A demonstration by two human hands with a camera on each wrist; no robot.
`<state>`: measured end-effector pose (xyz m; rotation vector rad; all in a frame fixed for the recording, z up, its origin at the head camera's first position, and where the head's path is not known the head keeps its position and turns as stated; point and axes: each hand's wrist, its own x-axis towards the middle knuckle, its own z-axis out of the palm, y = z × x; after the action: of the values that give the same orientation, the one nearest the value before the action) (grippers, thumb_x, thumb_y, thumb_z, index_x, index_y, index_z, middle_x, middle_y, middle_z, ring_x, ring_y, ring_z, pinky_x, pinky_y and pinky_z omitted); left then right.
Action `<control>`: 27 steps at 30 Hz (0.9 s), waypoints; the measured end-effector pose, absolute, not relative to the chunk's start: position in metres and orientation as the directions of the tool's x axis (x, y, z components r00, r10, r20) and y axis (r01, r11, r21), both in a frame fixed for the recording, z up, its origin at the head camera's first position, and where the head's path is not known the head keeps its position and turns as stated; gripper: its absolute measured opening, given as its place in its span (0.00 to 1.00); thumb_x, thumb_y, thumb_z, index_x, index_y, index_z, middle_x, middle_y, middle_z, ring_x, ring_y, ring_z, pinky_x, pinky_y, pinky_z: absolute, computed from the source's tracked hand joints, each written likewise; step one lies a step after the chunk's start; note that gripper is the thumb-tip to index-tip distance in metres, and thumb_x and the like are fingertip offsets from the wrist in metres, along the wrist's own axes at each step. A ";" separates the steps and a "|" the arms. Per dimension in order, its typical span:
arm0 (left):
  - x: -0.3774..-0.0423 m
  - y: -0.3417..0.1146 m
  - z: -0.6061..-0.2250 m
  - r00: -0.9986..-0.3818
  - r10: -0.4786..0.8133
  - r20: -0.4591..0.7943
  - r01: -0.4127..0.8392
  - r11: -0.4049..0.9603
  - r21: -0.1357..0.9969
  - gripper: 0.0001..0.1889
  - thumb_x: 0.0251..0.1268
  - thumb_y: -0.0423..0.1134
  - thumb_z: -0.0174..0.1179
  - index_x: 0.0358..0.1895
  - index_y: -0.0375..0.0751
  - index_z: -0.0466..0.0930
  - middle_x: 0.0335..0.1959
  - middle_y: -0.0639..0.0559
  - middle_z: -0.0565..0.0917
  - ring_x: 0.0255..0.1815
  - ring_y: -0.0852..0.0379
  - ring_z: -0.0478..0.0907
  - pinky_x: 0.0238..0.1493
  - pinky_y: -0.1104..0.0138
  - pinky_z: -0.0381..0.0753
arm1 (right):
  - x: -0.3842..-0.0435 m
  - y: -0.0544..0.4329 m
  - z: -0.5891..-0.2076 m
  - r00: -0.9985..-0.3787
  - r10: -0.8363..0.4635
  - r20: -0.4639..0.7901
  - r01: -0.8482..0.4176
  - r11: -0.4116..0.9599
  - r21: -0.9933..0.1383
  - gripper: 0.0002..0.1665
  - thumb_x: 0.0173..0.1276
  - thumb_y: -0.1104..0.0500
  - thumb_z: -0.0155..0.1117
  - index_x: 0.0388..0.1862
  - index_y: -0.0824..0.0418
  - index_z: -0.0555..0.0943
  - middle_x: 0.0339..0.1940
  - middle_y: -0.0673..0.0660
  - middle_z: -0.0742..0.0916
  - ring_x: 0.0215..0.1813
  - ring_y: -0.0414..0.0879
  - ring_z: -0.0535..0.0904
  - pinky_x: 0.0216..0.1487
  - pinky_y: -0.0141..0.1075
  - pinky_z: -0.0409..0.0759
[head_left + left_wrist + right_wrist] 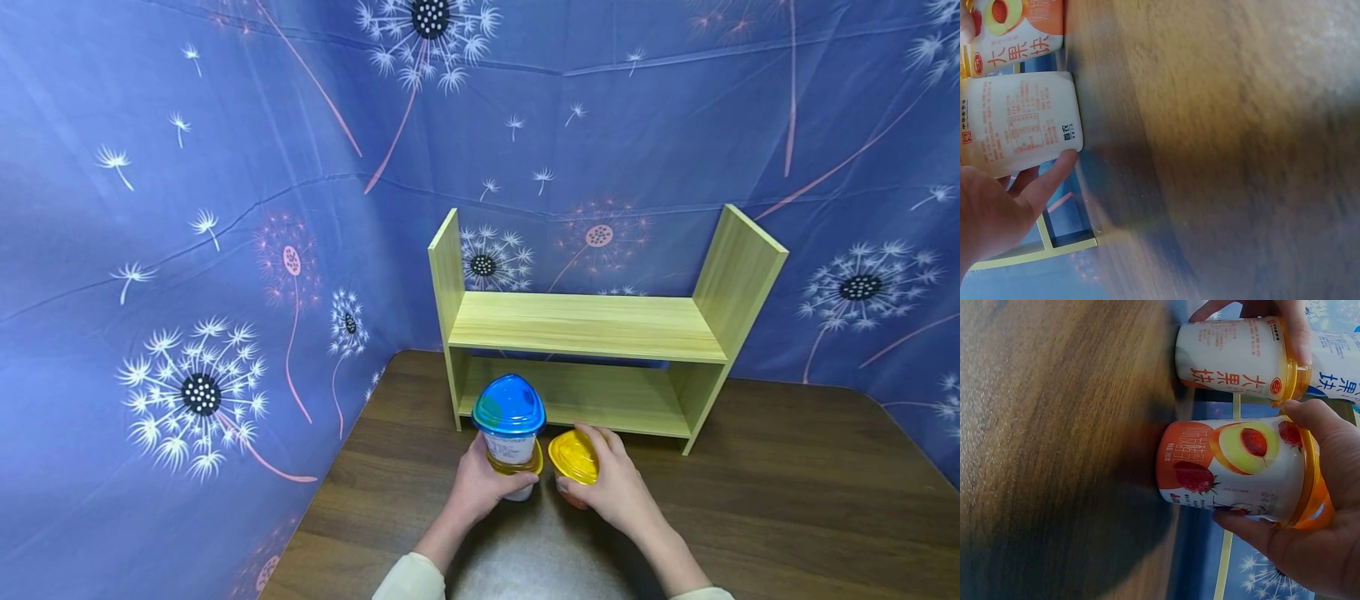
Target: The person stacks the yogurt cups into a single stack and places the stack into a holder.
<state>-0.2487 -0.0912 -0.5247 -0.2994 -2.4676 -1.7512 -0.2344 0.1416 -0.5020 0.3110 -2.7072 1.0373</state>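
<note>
In the head view, a yogurt cup with a blue lid point(510, 404) stands on top of a white yogurt cup with a yellow lid point(1022, 119). My left hand point(477, 482) grips this stack around the lower cup, near its lid; the left wrist view shows fingers along that cup's side. Just to the right, my right hand point(617, 483) holds a second yellow-lidded yogurt cup point(1235, 469), printed with a peach and strawberries, thumb and fingers about its upper part. Both lower cups are upright and close together at the table; whether their bases touch it I cannot tell.
A two-tier light wooden shelf point(585, 325) with tall side panels stands behind the cups on the brown wooden table point(795, 475). Blue cloth point(360, 233) with a dandelion print hangs at the back and left of the table.
</note>
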 end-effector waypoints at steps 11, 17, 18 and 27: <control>-0.249 -0.092 -0.525 -0.977 0.105 0.186 0.210 0.307 0.928 0.44 0.46 0.48 0.82 0.67 0.49 0.67 0.58 0.54 0.80 0.57 0.52 0.78 0.62 0.49 0.75 | -0.235 0.141 -0.500 -0.954 -0.111 0.278 -0.268 0.730 -0.628 0.51 0.50 0.48 0.84 0.71 0.57 0.72 0.65 0.67 0.74 0.52 0.61 0.79 0.47 0.52 0.81; -0.249 -0.093 -0.526 -0.974 0.110 0.198 0.222 0.298 0.928 0.44 0.45 0.47 0.83 0.66 0.49 0.68 0.58 0.55 0.80 0.57 0.53 0.78 0.62 0.50 0.75 | -0.236 0.143 -0.499 -0.966 -0.112 0.235 -0.238 0.746 -0.622 0.51 0.51 0.46 0.83 0.72 0.56 0.71 0.66 0.67 0.73 0.52 0.62 0.79 0.47 0.53 0.82; -0.249 -0.093 -0.526 -0.974 0.112 0.198 0.223 0.297 0.929 0.44 0.45 0.47 0.83 0.67 0.49 0.68 0.58 0.55 0.80 0.57 0.53 0.78 0.62 0.50 0.75 | -0.236 0.144 -0.498 -0.967 -0.112 0.230 -0.235 0.748 -0.621 0.51 0.51 0.47 0.83 0.72 0.57 0.71 0.66 0.67 0.73 0.52 0.62 0.79 0.46 0.53 0.82; -0.249 -0.093 -0.526 -0.971 0.118 0.210 0.235 0.282 0.930 0.43 0.46 0.47 0.82 0.67 0.49 0.67 0.59 0.55 0.80 0.58 0.53 0.78 0.62 0.50 0.75 | -0.237 0.149 -0.492 -0.960 -0.120 0.255 -0.255 0.751 -0.609 0.49 0.50 0.51 0.82 0.70 0.58 0.72 0.62 0.67 0.76 0.48 0.60 0.79 0.43 0.50 0.82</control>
<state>-0.2492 -0.0932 -0.5258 -0.3367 -2.4334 -1.7938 -0.2372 0.1488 -0.4919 0.2979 -2.7494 0.9993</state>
